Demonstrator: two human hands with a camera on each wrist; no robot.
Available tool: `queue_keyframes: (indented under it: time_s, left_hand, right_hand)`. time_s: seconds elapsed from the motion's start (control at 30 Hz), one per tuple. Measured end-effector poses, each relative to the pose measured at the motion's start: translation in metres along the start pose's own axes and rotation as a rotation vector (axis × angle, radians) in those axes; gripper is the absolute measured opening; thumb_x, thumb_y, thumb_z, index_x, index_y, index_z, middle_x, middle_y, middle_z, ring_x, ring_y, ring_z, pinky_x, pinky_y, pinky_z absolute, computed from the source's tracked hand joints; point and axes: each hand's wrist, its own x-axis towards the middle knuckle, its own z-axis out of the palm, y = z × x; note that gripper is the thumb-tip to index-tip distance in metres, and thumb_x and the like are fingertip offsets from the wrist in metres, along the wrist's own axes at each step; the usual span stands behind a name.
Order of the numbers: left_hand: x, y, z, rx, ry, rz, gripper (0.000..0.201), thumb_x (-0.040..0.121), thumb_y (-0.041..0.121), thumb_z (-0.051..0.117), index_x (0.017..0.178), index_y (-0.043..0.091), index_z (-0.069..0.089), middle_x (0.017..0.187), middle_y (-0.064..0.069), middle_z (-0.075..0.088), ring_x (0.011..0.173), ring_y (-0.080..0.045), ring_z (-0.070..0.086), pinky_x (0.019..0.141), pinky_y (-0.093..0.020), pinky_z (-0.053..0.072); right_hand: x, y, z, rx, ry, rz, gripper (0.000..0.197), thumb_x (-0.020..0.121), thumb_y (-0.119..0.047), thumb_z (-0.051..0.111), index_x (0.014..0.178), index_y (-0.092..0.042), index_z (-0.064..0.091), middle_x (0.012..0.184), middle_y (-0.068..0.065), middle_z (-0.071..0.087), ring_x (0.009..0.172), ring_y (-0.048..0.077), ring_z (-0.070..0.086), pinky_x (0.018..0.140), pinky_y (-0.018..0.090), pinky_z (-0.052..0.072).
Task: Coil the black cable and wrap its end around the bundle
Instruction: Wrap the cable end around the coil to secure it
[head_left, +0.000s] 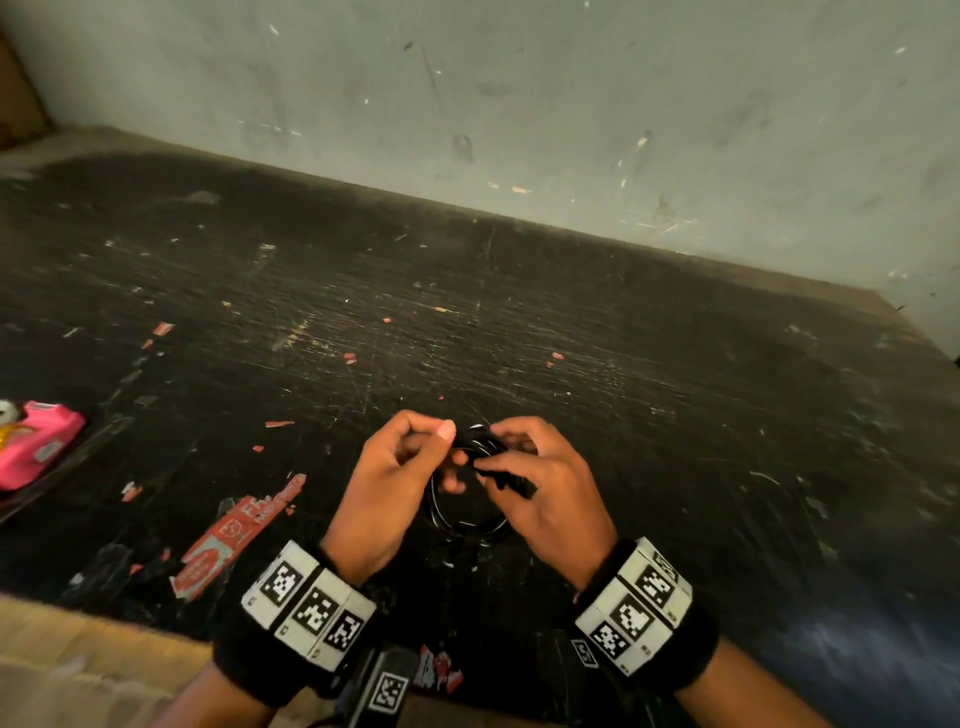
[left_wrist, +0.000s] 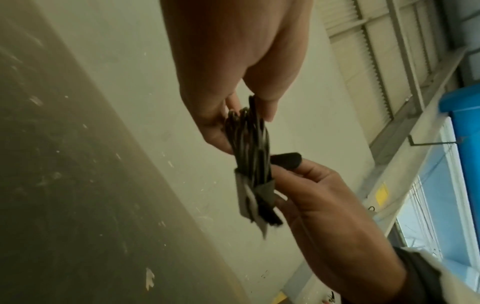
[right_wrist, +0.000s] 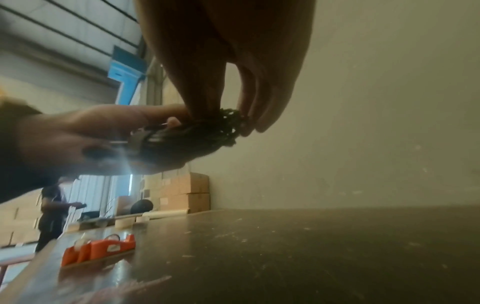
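Observation:
The black cable (head_left: 467, 526) is a small coil held just above the dark table (head_left: 675, 415) at front centre. My left hand (head_left: 451, 444) pinches the coil's far side between thumb and fingers. My right hand (head_left: 493, 460) grips the same bundle from the right, fingers curled on it. In the left wrist view the strands (left_wrist: 249, 144) run from my left hand (left_wrist: 244, 123) down to my right hand (left_wrist: 281, 185), where a greyish band (left_wrist: 265, 190) circles them. The right wrist view has my right hand (right_wrist: 228, 120) pinching the looped cable (right_wrist: 224, 134).
A pink tape dispenser (head_left: 36, 441) sits at the table's left edge. Torn red label scraps (head_left: 234, 540) lie near my left wrist. A scuffed wall (head_left: 571, 104) closes off the back. Cardboard boxes (right_wrist: 187, 191) and a standing person (right_wrist: 52, 209) are off to the left.

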Motion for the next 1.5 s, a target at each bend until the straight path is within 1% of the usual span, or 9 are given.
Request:
queue_keyframes:
  time_s: [0.2,0.33,0.43,0.6,0.77,0.97,1.13,1.23,1.5]
  left_hand:
    - [-0.005,-0.003,0.005,-0.061,-0.017,-0.003,0.018,0.089,0.012,0.054,0.094,-0.006,0.056,0.065,-0.007,0.063,0.050,-0.013,0.055,0.055,-0.024,0.052]
    - [-0.001,-0.006,0.008,-0.244,0.035,-0.290,0.020,0.085,0.017,0.062,0.098,0.002,0.060,0.066,-0.009,0.065,0.051,-0.013,0.060,0.056,-0.027,0.057]
    - [0.002,-0.006,0.006,-0.283,-0.081,-0.430,0.026,0.086,0.021,0.060,0.097,-0.003,0.065,0.067,-0.008,0.067,0.050,-0.011,0.059,0.057,-0.026,0.058]
    - [0.009,-0.004,0.007,-0.278,-0.068,-0.402,0.020,0.087,0.013,0.058,0.090,-0.004,0.067,0.068,-0.009,0.068,0.050,-0.008,0.060,0.056,-0.021,0.058]
    - [0.010,-0.007,0.006,-0.162,-0.064,-0.333,0.014,0.085,0.010,0.060,0.088,0.000,0.070,0.077,-0.013,0.069,0.059,-0.011,0.064,0.060,-0.023,0.058]
    - [-0.002,-0.014,0.004,0.077,-0.165,-0.161,0.014,0.084,0.008,0.062,0.089,0.005,0.074,0.077,-0.013,0.069,0.064,-0.017,0.059,0.060,-0.024,0.054]
    - [-0.001,-0.010,-0.001,0.194,-0.319,-0.112,0.019,0.079,0.016,0.065,0.091,0.006,0.075,0.070,-0.007,0.069,0.055,-0.012,0.056,0.056,-0.021,0.050]
    - [-0.002,-0.009,0.001,0.144,-0.338,-0.074,0.023,0.076,0.019,0.065,0.092,0.004,0.074,0.068,-0.006,0.069,0.055,-0.010,0.056,0.056,-0.021,0.050]
    - [0.003,-0.023,0.024,0.157,-0.340,-0.132,0.015,0.086,0.009,0.059,0.086,0.005,0.074,0.066,-0.008,0.068,0.052,-0.012,0.055,0.054,-0.023,0.051]
  right_hand:
    - [0.001,-0.006,-0.005,-0.198,-0.062,-0.135,0.018,0.078,-0.015,0.065,0.095,-0.019,0.070,0.105,0.007,0.062,0.088,0.023,0.063,0.072,0.039,0.054]
    - [-0.004,-0.004,-0.003,-0.223,-0.027,-0.138,0.017,0.076,-0.009,0.065,0.092,-0.014,0.070,0.100,0.010,0.063,0.085,0.023,0.063,0.067,0.038,0.056]
    - [-0.007,-0.002,-0.004,-0.234,-0.014,-0.130,0.017,0.077,-0.012,0.060,0.091,-0.014,0.070,0.099,0.009,0.063,0.083,0.023,0.063,0.066,0.038,0.056]
    - [-0.007,-0.002,-0.007,-0.279,-0.016,-0.149,0.030,0.073,-0.012,0.071,0.102,-0.022,0.068,0.106,0.008,0.065,0.092,0.022,0.062,0.075,0.035,0.051]
    - [-0.008,0.005,-0.015,-0.245,0.004,-0.192,0.020,0.078,-0.017,0.071,0.098,-0.019,0.071,0.112,0.007,0.066,0.105,0.019,0.056,0.090,0.032,0.042]
    - [-0.003,0.008,-0.015,0.362,0.070,0.212,0.012,0.075,-0.013,0.075,0.087,-0.014,0.075,0.107,0.003,0.067,0.101,0.006,0.063,0.091,0.025,0.049]
    - [-0.007,0.006,-0.017,0.680,0.027,0.396,0.007,0.074,-0.002,0.075,0.080,-0.004,0.073,0.078,0.007,0.073,0.073,0.013,0.069,0.070,0.022,0.055]
    - [-0.008,0.004,-0.019,0.758,0.069,0.471,0.011,0.072,0.000,0.075,0.081,0.003,0.069,0.080,0.015,0.072,0.072,0.017,0.068,0.068,0.021,0.055]
    - [-0.025,0.014,-0.025,0.767,0.184,0.618,0.018,0.069,0.000,0.077,0.080,-0.010,0.066,0.059,-0.001,0.062,0.055,0.007,0.058,0.057,0.015,0.049]
